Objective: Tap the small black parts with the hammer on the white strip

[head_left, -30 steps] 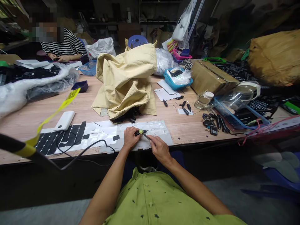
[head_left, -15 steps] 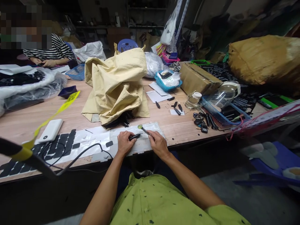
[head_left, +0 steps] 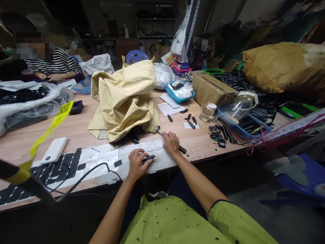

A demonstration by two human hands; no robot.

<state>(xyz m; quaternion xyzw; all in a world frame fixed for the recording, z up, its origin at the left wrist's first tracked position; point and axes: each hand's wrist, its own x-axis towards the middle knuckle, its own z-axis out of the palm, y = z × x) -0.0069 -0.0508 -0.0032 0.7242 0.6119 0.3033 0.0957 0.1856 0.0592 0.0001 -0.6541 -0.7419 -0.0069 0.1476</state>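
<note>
**A:** Status? Biggest first, pls.

**B:** Bench (head_left: 83,120) extends all round my grips; its front edge is just short of L grip (head_left: 137,164), so a slip there prob. means a drop to the floor. Cloth sack (head_left: 124,98), just beyond both grips, could snag the hammer (head_left: 156,129).

**A:** Hammer hold OK?

**B:** R grip (head_left: 171,143) is closed round its shaft: head fwd-left of it, handle end back-right, nr the edge. Loose fingers or a forearm bump could send it rolling off. L grip's pinching a black piece (head_left: 148,158) over the pale board (head_left: 164,162); weak pinch = it skids, & a stray hammer knock could hit fingers.

**A:** Any text?

**B:** Yellow tag (head_left: 61,114), well left of L grip: dark print, illegible. No readable brands AFAICT.
</note>
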